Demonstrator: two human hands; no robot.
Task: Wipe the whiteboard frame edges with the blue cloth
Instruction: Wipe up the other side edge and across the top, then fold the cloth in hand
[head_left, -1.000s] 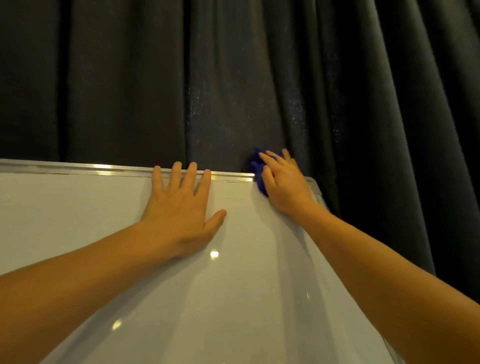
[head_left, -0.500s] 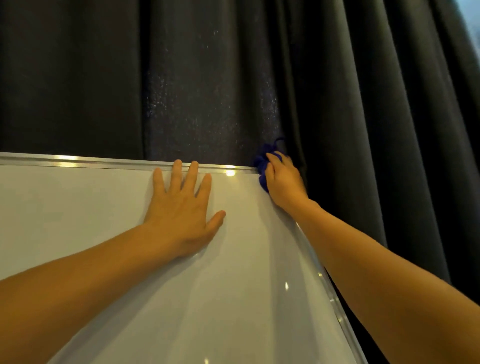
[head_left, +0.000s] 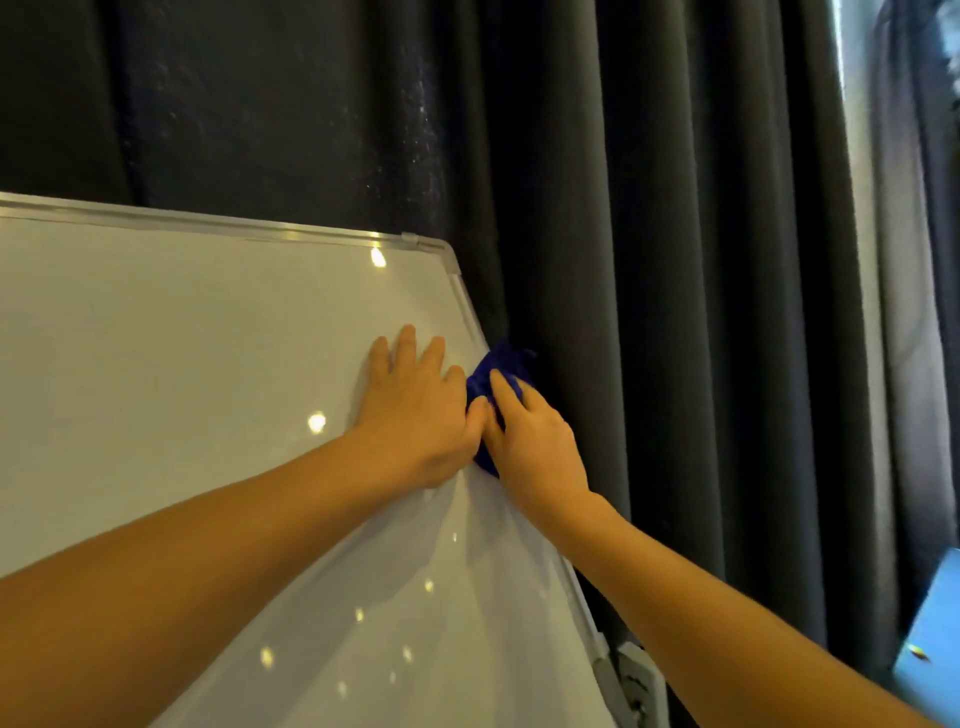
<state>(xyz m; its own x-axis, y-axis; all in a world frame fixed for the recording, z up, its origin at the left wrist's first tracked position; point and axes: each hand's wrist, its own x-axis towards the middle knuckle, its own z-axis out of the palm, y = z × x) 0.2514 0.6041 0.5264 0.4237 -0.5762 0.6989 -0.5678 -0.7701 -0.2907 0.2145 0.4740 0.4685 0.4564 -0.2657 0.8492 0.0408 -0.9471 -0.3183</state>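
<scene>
The whiteboard (head_left: 182, 374) fills the lower left, its silver frame (head_left: 291, 234) running along the top and down the right side. My right hand (head_left: 535, 441) presses the bunched blue cloth (head_left: 498, 371) against the right frame edge, a short way below the top right corner (head_left: 441, 252). My left hand (head_left: 415, 410) lies flat on the board surface with fingers spread, its thumb side touching the cloth and my right hand. Most of the cloth is hidden under my right hand.
Dark grey curtains (head_left: 649, 260) hang close behind and to the right of the board. A grey bracket (head_left: 634, 680) sits on the frame at the lower right. A light blue object (head_left: 930, 634) shows at the right edge.
My right hand has slid the cloth from the top right corner down the right frame edge. My left hand has moved right and lower on the board. The view has swung right.
</scene>
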